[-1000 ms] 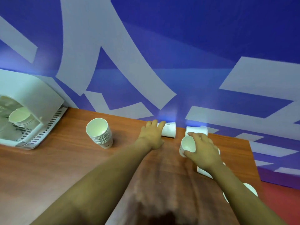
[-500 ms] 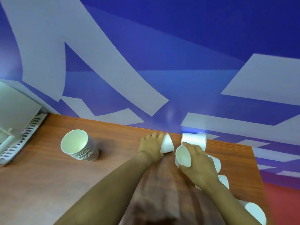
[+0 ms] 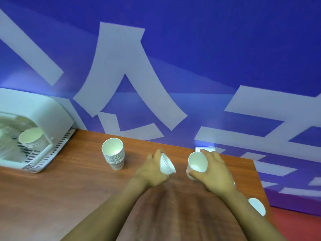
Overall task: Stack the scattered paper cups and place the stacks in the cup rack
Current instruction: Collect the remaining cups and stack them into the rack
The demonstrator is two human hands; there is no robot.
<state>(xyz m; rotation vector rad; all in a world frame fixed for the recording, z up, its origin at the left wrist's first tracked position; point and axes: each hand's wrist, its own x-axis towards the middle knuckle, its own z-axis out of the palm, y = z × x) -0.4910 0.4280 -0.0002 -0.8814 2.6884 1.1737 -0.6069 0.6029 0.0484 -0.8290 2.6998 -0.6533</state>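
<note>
My left hand grips a white paper cup lifted off the wooden table, its base turned toward the right. My right hand holds another white cup with its open mouth facing me. The two cups are a small gap apart. A stack of several nested cups stands upright to the left of my left hand. The white cup rack sits at the far left with a cup stack inside it.
More loose cups lie on the table's right side: one on its side behind my right hand and one near the right edge. A blue wall with large white shapes runs directly behind the table. The table's right edge drops to a red floor.
My left hand has picked its cup up off the table and drawn it back toward me. My right hand has raised its cup. The camera has swung left, so the rack shows again.
</note>
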